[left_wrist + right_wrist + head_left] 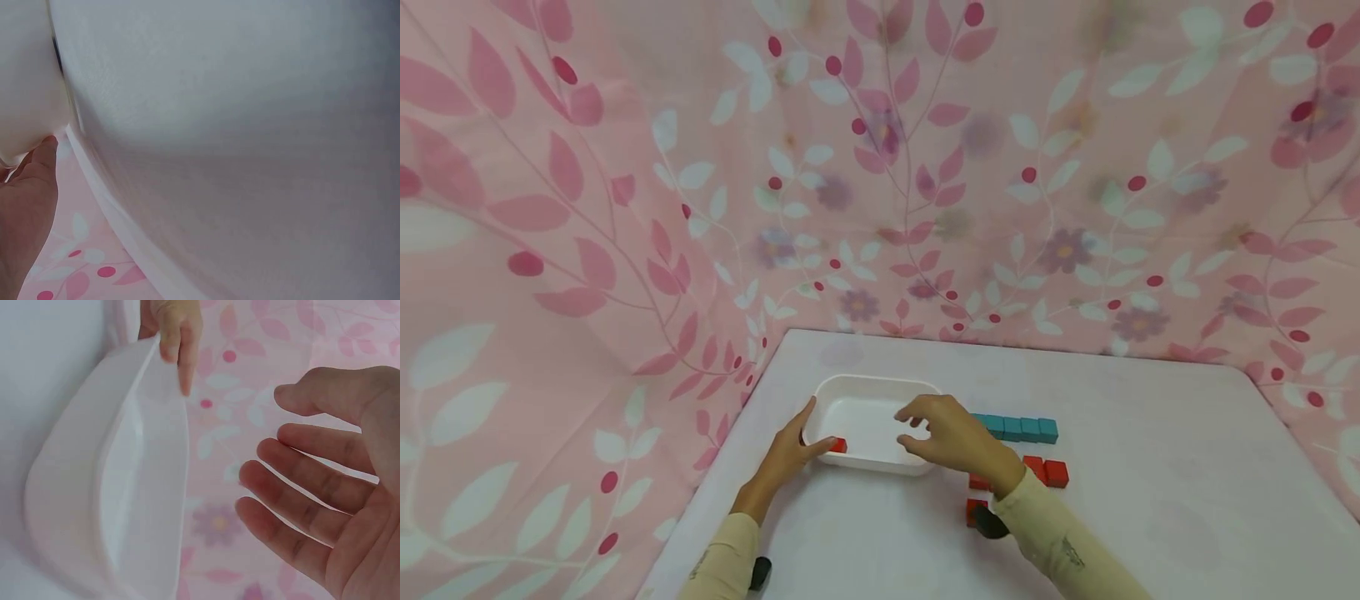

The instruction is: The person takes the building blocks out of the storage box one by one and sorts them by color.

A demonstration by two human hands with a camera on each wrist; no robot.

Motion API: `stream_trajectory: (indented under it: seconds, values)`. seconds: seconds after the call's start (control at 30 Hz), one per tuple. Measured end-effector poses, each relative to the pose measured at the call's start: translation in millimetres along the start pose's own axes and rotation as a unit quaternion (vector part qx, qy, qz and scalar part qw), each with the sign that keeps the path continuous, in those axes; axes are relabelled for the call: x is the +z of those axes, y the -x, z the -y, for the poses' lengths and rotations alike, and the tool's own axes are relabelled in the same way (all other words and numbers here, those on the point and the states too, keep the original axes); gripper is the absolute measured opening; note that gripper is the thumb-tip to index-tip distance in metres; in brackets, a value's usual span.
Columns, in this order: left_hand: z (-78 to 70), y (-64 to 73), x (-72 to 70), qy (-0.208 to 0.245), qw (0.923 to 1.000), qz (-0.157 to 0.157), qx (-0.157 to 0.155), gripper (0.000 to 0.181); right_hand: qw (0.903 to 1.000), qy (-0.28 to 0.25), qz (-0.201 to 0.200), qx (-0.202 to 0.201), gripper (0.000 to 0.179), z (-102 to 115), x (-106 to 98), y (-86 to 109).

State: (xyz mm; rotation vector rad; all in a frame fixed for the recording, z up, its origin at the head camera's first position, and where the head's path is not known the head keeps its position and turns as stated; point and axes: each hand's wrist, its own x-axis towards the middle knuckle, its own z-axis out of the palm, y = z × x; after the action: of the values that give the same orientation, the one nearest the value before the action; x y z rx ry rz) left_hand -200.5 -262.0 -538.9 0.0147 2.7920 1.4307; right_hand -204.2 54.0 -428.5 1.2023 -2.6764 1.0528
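Note:
A white rectangular tray [865, 421] with raised sides sits on the table, and one red cube [839, 446] lies inside at its near left corner. My left hand [786, 454] grips the tray's left end, thumb over the near rim and fingers along the outer side. In the right wrist view, that same left hand [178, 328] holds the rim of the tray [69, 481]. Over the tray's right end, my right hand [955, 433] hovers with fingers spread and nothing between them. The right wrist view shows this right hand [325, 487] with its palm bare.
Right of the tray runs a row of teal cubes [1020, 430]. Nearer me are several red cubes [1056, 474], partly behind my right wrist, and another red cube [976, 510] closer still. The white table [1157, 483] meets pink floral curtains [925, 167] at the back and left.

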Motion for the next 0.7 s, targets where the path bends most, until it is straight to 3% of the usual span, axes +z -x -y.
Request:
stream_trajectory:
  seconds: [0.17, 0.3, 0.5, 0.7]
  values:
    - [3.1, -0.1, 1.3, -0.008, 0.9995, -0.011, 0.027, 0.100, 0.9995, -0.013, 0.019, -0.020, 0.025, 5, 27, -45.7]
    - [5.4, -1.3, 2.2, -0.006, 0.9992, -0.013, 0.037, 0.099, 0.9989, -0.016, 0.039, -0.023, 0.024, 1, 53, -71.2]
    - [7.9, -0.9, 2.6, -0.002, 0.9990, -0.013, 0.044, 0.097, 0.9957, -0.046, 0.081, -0.003, 0.027, -7, 90, -91.5]
    - [8.4, -1.0, 0.9, -0.007, 0.9982, -0.024, 0.054, 0.096, 0.9953, -0.047, 0.085, -0.001, 0.020, -16, 111, -102.5]
